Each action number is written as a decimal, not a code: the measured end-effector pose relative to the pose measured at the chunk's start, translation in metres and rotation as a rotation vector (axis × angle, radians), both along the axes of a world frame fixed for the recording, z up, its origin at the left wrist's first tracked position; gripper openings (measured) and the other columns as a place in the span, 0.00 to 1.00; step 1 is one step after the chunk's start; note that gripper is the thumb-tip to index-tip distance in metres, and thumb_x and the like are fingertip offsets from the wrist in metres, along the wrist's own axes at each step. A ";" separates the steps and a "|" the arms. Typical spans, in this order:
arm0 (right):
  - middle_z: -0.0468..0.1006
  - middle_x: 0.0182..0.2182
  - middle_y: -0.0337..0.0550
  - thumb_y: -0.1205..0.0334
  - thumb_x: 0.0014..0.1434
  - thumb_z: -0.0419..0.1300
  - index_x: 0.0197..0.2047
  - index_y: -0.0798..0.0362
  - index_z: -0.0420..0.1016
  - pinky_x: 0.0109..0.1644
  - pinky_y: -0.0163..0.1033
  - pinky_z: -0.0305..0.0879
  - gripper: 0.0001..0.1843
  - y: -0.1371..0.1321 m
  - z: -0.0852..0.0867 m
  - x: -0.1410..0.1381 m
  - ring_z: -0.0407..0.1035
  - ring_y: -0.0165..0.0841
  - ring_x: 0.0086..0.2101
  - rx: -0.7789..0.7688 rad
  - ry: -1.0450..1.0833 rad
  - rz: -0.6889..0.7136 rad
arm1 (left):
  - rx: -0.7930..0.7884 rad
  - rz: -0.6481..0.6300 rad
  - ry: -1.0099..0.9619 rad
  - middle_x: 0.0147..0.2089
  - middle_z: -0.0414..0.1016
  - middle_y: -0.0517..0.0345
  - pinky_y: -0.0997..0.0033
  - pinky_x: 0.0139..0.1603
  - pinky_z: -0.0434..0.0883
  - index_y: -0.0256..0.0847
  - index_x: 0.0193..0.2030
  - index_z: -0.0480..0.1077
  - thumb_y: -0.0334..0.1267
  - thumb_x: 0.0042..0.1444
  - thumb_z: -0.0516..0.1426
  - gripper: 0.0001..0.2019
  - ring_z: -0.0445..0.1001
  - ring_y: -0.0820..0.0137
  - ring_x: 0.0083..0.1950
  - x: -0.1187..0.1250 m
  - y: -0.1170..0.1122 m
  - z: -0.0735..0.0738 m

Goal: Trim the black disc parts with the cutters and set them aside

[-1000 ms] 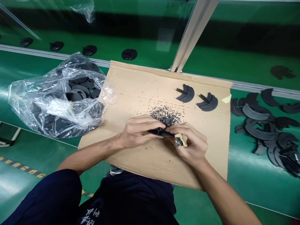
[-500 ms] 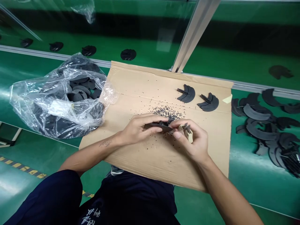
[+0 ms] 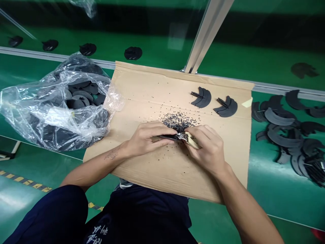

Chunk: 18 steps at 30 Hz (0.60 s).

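Observation:
My left hand [image 3: 149, 138] is closed on a thin black plastic part [image 3: 165, 137], held nearly flat between thumb and fingers. In my right hand [image 3: 208, 144] is a pair of nippers with cream handles [image 3: 193, 141]. The metal jaws [image 3: 182, 136] meet the right end of the black part; my fingers hide some of the contact. Beneath and beyond my hands, many tiny black plastic clippings [image 3: 179, 120] lie scattered over a cardboard sheet [image 3: 142, 178].
Two black curved parts [image 3: 201, 97] lie on the cardboard's far right. A clear plastic bag [image 3: 50, 117] of black discs stands left. Loose black crescent pieces [image 3: 284, 139] are heaped on the green table at right. A metal post [image 3: 209, 35] rises behind the cardboard.
My right hand has turned and brought the nippers' jaws onto the black part; before, the tool sat back in the palm. My left hand still holds the part.

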State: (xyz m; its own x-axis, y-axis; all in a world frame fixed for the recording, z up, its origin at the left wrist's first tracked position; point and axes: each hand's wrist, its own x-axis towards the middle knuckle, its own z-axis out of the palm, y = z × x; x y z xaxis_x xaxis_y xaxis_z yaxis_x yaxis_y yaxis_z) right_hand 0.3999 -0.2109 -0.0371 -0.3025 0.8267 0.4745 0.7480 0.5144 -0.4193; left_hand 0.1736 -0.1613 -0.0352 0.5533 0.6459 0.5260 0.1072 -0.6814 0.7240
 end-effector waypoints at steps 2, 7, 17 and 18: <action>0.80 0.33 0.46 0.65 0.65 0.59 0.44 0.52 0.76 0.37 0.41 0.63 0.06 -0.001 0.000 0.001 0.70 0.36 0.33 0.026 -0.039 -0.015 | 0.005 -0.008 -0.001 0.39 0.84 0.52 0.72 0.39 0.77 0.40 0.51 0.78 0.39 0.62 0.64 0.12 0.80 0.72 0.38 -0.001 0.001 0.000; 0.79 0.30 0.44 0.64 0.66 0.59 0.45 0.51 0.79 0.36 0.41 0.61 0.08 -0.003 0.000 0.004 0.68 0.35 0.31 0.059 -0.103 -0.046 | 0.000 -0.017 -0.010 0.39 0.84 0.53 0.71 0.40 0.77 0.42 0.52 0.78 0.39 0.61 0.64 0.12 0.80 0.72 0.38 0.000 0.000 -0.003; 0.75 0.27 0.42 0.67 0.66 0.55 0.40 0.51 0.77 0.33 0.40 0.59 0.09 -0.002 -0.001 0.003 0.65 0.33 0.29 0.036 -0.088 -0.099 | -0.019 0.021 0.024 0.37 0.82 0.55 0.73 0.37 0.74 0.40 0.49 0.78 0.40 0.61 0.64 0.11 0.77 0.73 0.36 0.000 -0.001 0.002; 0.75 0.27 0.43 0.67 0.66 0.54 0.40 0.51 0.76 0.34 0.41 0.58 0.09 -0.001 -0.001 0.003 0.65 0.34 0.30 0.053 -0.121 -0.122 | -0.014 0.016 0.038 0.37 0.81 0.55 0.73 0.36 0.73 0.40 0.49 0.78 0.40 0.61 0.64 0.12 0.76 0.73 0.36 0.000 -0.001 0.002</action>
State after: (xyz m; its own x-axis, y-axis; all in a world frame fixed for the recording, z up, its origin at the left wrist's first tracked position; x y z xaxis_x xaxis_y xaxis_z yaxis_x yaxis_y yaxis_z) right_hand 0.4033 -0.2117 -0.0385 -0.2589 0.8354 0.4848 0.8497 0.4357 -0.2970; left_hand 0.1732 -0.1621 -0.0329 0.5623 0.6622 0.4952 0.1460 -0.6690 0.7288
